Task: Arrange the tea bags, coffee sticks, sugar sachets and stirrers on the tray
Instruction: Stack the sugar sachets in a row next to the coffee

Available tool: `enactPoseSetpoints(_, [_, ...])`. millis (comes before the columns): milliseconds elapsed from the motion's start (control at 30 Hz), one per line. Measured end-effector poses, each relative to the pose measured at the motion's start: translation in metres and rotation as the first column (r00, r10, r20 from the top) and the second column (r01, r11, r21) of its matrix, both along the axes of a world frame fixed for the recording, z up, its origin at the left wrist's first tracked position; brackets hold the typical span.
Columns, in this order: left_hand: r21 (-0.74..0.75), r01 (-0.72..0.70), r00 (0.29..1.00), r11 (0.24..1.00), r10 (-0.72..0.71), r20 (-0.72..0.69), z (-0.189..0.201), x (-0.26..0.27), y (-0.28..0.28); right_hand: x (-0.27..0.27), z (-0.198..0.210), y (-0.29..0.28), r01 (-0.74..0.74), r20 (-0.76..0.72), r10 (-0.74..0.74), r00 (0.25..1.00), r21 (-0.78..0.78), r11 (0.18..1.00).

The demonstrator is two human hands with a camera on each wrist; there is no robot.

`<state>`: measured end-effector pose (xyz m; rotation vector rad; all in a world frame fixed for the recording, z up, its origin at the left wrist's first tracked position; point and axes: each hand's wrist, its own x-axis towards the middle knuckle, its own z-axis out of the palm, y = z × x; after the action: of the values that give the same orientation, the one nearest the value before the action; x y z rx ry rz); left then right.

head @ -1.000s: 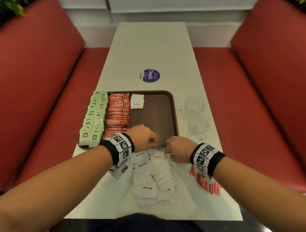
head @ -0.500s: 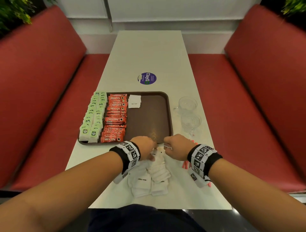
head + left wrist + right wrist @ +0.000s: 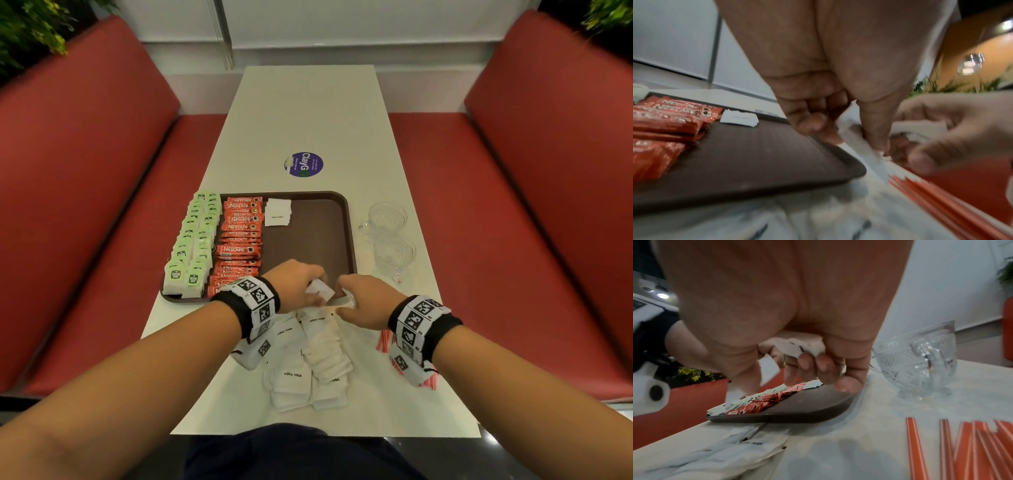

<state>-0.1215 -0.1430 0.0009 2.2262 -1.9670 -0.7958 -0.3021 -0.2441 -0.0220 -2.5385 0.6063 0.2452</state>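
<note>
A brown tray [image 3: 318, 240] holds rows of green tea bags [image 3: 195, 240], red coffee sticks [image 3: 239, 240] and a small stack of white sugar sachets [image 3: 277, 212] at its far end. More sugar sachets [image 3: 308, 359] lie in a loose pile on the table before the tray. My left hand [image 3: 313, 286] pinches white sachets [image 3: 855, 133] between thumb and fingers over the tray's near edge. Beside it, my right hand [image 3: 342, 294] grips another few sachets [image 3: 801, 344] in curled fingers. Red stirrers [image 3: 387, 342] lie on the table under my right wrist.
Two glass cups [image 3: 387, 216] [image 3: 394, 253] stand on the white table right of the tray. A round purple sticker [image 3: 303, 164] sits beyond the tray. Red bench seats [image 3: 102, 240] flank the table on both sides.
Both hands have risen slightly from the sachet pile with white sachets in them, and now sit close together at the tray's near edge.
</note>
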Motion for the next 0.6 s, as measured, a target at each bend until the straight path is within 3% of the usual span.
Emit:
enactPoseSetpoints(233, [-0.287,-0.248,0.952,0.925,0.177,-0.250,0.004,0.018,0.000,0.024,0.001,-0.010,0.009,0.158,-0.011,0.987,0.014,1.000])
enactPoseSetpoints(367, [-0.326,-0.323,0.916,0.888,0.207,-0.343,0.001,0.024,0.001,0.038,0.004,-0.017,0.035,0.308,-0.038,0.951,0.016,0.999])
enactPoseSetpoints(433, [-0.327,-0.305,0.926,0.894,0.198,-0.322,0.000,0.030,0.001,0.043,0.005,-0.022,0.046,0.355,-0.053,0.933,0.027,0.999])
enactPoseSetpoints(600, [-0.225,-0.163,0.985,0.961,0.145,-0.096,-0.002,0.047,-0.004,0.059,0.006,-0.029,0.061,0.353,-0.068,0.933,0.032,0.998])
